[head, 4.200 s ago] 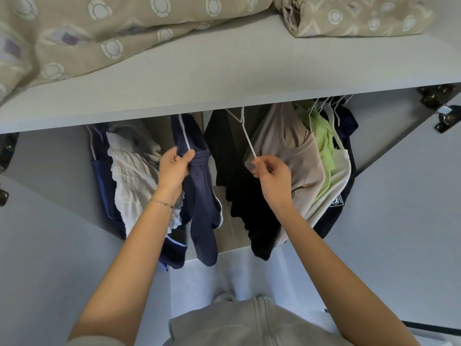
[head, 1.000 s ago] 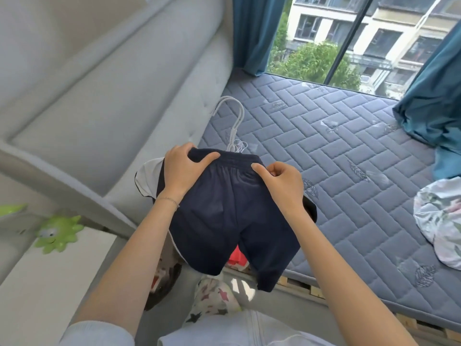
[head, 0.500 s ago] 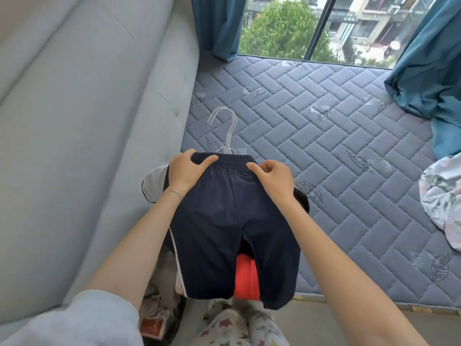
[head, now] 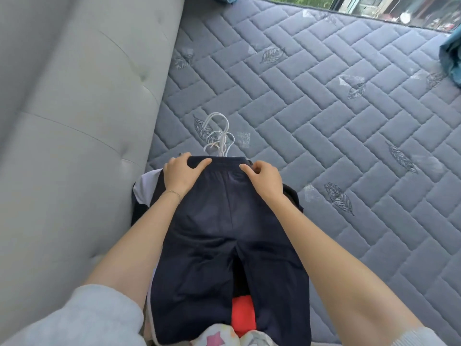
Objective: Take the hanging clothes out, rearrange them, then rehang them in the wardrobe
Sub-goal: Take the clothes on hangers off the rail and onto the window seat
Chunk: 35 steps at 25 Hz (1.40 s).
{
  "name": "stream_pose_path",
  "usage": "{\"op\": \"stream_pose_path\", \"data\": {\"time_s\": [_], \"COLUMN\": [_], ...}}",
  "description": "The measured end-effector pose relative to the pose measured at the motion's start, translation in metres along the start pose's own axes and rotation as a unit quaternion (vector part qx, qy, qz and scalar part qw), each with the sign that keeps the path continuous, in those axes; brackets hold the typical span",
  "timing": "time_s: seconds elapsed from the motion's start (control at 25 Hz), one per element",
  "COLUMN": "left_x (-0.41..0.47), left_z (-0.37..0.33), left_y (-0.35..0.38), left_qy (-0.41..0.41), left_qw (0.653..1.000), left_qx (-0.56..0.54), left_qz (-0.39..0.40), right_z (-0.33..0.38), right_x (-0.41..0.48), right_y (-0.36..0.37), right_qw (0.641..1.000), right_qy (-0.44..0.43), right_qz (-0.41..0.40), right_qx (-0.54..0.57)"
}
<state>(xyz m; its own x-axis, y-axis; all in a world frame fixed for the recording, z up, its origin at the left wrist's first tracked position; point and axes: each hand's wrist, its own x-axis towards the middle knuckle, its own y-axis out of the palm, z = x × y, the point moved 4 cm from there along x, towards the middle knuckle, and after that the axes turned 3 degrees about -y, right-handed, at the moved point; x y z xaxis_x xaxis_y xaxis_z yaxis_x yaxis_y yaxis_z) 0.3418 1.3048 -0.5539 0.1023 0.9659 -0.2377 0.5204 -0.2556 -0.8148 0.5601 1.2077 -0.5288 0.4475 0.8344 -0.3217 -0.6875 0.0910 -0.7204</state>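
Note:
Dark navy shorts (head: 224, 236) lie on top of a small pile of clothes at the near edge of a grey quilted mattress (head: 336, 126). My left hand (head: 182, 176) grips the left end of the waistband and my right hand (head: 264, 178) grips the right end. Several white hanger hooks (head: 219, 136) stick out from under the waistband onto the mattress. A white garment (head: 146, 186) shows under the pile at the left, and a red one (head: 243, 313) peeks out between the shorts' legs.
A grey padded headboard (head: 74, 121) runs along the left, close beside the pile. A window edge (head: 374, 8) and a teal curtain (head: 451, 58) lie at the far side of the mattress. Star-patterned fabric (head: 219, 338) shows at the bottom.
The view has gone from the wardrobe rail to the bed. Over the last second both hands lowered the shorts with the hangers onto the mattress edge, and the view dropped closer.

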Motion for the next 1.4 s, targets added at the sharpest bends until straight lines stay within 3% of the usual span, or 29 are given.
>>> {"op": "stream_pose_path", "data": {"time_s": [0.12,0.32,0.6,0.88,1.08,1.28,1.4], "left_x": [0.024,0.034,-0.026,-0.182,-0.314,-0.447,-0.547], "left_z": [0.022,0.044,0.029,0.013,0.009,0.027,0.059], "left_y": [0.037,0.065,-0.001,-0.141,-0.222,-0.265,-0.278], "left_qy": [-0.003,0.044,0.106,0.055,-0.004,-0.062,-0.144], "left_qw": [1.0,0.999,0.991,0.984,0.975,0.954,0.91], "left_qx": [0.019,-0.021,-0.069,-0.101,-0.103,-0.077,-0.093], "left_qz": [-0.019,0.012,-0.051,-0.135,-0.196,-0.284,-0.379], "right_z": [-0.024,-0.047,-0.003,0.101,0.152,0.188,0.205], "right_x": [0.03,0.046,-0.019,-0.165,-0.276,-0.376,-0.437], "right_y": [0.035,0.067,0.038,-0.046,-0.077,-0.064,-0.041], "right_qw": [1.0,0.996,0.992,0.982,0.964,0.914,0.867], "right_qy": [0.003,-0.008,-0.12,-0.183,-0.251,-0.373,-0.444], "right_qz": [-0.007,-0.006,-0.017,0.01,0.067,0.155,0.226], "right_qx": [-0.012,-0.085,-0.047,0.046,0.049,0.03,0.021]}}
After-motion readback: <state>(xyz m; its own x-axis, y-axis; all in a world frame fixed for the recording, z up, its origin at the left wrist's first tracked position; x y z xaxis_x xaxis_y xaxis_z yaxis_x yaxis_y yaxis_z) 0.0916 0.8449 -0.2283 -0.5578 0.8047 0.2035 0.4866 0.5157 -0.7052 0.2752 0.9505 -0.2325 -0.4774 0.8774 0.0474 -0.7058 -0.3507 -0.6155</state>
